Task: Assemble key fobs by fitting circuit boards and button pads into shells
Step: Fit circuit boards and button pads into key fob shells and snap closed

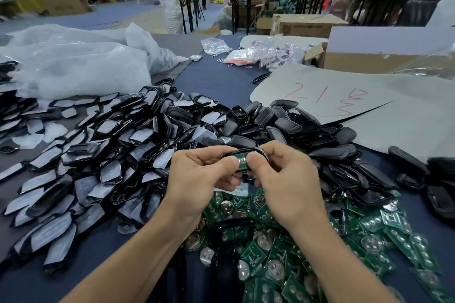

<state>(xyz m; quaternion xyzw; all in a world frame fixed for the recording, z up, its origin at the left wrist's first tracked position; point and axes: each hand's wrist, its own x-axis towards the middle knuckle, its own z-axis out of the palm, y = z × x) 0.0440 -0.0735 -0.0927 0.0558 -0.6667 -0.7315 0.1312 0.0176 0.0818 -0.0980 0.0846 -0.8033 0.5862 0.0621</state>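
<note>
Pinching: a person's left hand (pixel 197 179) and right hand (pixel 288 179) meet over a work table (pixel 214 76) covered in dark blue, both gripping one black shell (pixel 242 149) with a green circuit board (pixel 240 158) lying in it
Left hand: fingers curl under the shell's left end and the thumb presses down on the board
Right hand: thumb and forefinger pinch the shell's right end, with the other fingers curled beneath
Shell and board: held in the air between the two hands, above the spot where the heaps meet; whether the board sits fully home cannot be told
Loose boards (pixel 283 253): a green heap with round silvery discs, spread under the forearms and out to the right
Grey-faced pieces (pixel 98 150): a broad heap of black parts with pale grey faces, filling the table to the left of the hands
Plain shells (pixel 283 125): a heap of bare black shells behind the hands and to the right
Grey sheet (pixel 344 96): marked in red handwriting, on the right, its near edge touching the plain shells
Plastic bags (pixel 81 66): clear and crumpled, piled at the far left
Cardboard box (pixel 369 56): open, behind the grey sheet
Background: folding tables, stacked cartons and a few people, all blurred
</note>
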